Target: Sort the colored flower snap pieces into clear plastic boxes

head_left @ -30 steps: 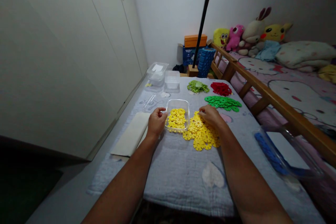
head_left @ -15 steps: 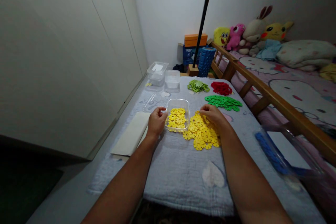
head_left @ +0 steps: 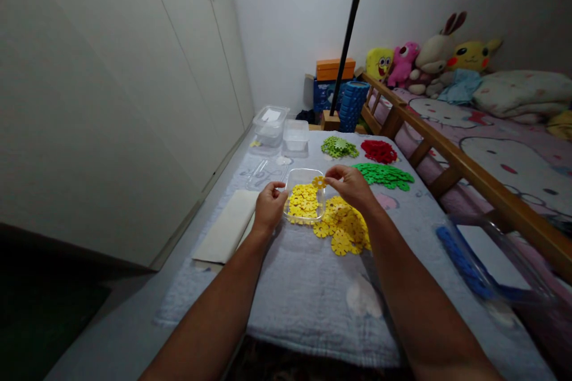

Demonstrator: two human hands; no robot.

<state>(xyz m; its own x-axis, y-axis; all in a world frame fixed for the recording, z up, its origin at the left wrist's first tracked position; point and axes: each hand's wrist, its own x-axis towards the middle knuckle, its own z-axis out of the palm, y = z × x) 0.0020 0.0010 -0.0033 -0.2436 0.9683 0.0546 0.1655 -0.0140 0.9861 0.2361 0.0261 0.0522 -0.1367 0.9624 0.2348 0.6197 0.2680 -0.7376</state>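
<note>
My left hand (head_left: 271, 205) grips the left wall of a clear plastic container (head_left: 304, 175), its fingers at the rim. Yellow notched discs, shaped like flowers, lie in a layer inside it. Between the thumb and fingertips of my right hand (head_left: 350, 185) is one yellow flower disc (head_left: 319, 182), held over the container's far right corner. A heap of yellow discs (head_left: 342, 226) spreads on the cloth to the right of the container, partly under my right wrist and forearm.
Beyond my hands lie piles of light green (head_left: 339, 147), red (head_left: 379, 151) and green discs (head_left: 386, 175). Clear containers (head_left: 295, 136) stand at the back left, a beige folded board (head_left: 227, 226) at left. A lidded box with blue pieces (head_left: 480, 259) sits near the wooden bed rail (head_left: 451, 166).
My right hand has moved left and away from me, from the yellow heap to the container's rim, with one yellow disc in its fingers. My left hand stays on the container.
</note>
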